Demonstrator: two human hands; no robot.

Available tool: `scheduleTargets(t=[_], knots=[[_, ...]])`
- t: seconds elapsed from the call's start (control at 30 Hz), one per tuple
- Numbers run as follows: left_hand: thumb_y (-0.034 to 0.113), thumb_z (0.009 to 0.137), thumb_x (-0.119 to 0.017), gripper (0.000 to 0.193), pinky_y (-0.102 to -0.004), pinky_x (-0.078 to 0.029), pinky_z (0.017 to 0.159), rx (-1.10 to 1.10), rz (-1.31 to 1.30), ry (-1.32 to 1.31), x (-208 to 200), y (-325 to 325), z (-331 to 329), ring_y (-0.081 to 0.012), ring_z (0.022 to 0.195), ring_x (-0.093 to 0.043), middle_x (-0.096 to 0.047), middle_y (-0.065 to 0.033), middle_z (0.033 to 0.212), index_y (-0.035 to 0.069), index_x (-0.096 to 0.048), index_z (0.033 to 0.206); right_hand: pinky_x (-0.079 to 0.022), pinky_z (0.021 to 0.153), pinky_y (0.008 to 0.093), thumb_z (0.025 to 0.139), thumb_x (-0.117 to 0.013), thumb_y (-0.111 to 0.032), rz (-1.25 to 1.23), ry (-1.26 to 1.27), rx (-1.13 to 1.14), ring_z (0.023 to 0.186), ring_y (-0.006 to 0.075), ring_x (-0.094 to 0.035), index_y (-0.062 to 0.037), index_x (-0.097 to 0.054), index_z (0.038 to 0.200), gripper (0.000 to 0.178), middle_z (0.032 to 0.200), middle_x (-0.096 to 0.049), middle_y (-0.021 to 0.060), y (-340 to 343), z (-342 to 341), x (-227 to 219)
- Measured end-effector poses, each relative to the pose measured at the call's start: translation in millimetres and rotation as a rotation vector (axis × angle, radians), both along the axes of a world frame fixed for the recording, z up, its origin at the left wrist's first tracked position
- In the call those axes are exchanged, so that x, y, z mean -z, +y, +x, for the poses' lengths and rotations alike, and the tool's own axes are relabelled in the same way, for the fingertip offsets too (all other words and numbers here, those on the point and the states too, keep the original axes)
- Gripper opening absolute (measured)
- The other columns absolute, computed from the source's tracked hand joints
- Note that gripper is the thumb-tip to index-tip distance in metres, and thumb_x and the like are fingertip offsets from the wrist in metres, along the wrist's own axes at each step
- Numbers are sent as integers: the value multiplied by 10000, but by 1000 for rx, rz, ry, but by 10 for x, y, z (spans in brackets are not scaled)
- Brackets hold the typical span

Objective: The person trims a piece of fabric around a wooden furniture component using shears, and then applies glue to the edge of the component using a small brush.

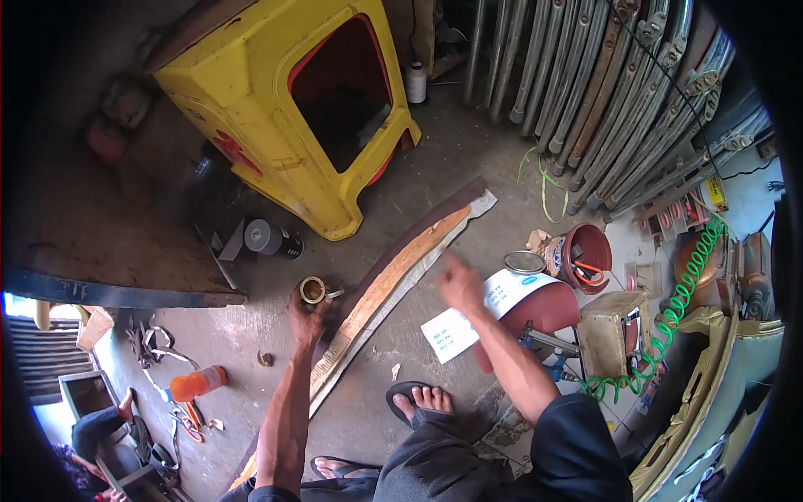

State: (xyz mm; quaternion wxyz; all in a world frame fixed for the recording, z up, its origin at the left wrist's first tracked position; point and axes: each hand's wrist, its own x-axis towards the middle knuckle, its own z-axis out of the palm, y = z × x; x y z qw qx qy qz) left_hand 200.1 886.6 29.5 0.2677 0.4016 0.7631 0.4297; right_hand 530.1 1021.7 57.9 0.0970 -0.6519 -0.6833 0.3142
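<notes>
My left hand is closed round a small open can with a yellowish rim, held beside a long strip. The strip lies slantwise across the concrete floor, with a dark maroon edge, a tan middle and a pale border. Its near end runs past my left forearm. My right hand is over the floor just right of the strip, apart from the can. Motion smears its fingers, so whether they hold anything does not show. Beneath my right forearm lies a white printed sheet, partly on a maroon sheet.
A yellow plastic stool stands ahead. Metal tubes lean at the far right. A reddish bucket, a round lid and a green coiled hose are right. An orange bottle lies left; another person sits beyond it.
</notes>
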Motion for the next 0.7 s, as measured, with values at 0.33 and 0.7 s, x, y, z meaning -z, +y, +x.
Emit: scheduleTargets(t=[0.33, 0.7], knots=[[279, 783, -830, 575, -421, -449, 1008, 3, -149, 162, 24, -54, 0, -290, 1134, -585, -579, -156, 1251, 25, -622, 1255, -527, 874, 564, 905, -556, -251, 1, -295, -141, 987, 451, -692, -173, -429, 1525, 638, 1115, -697, 253, 237, 1, -43], [311, 749, -847, 679, -442, -456, 1012, -14, -106, -13, -184, -147, 60, -343, 1159, -588, -621, -206, 1245, 3, -609, 1305, -557, 795, 567, 883, -576, -192, 215, -152, -267, 895, 435, -700, -200, -484, 1476, 600, 1072, -689, 237, 69, 219, -304]])
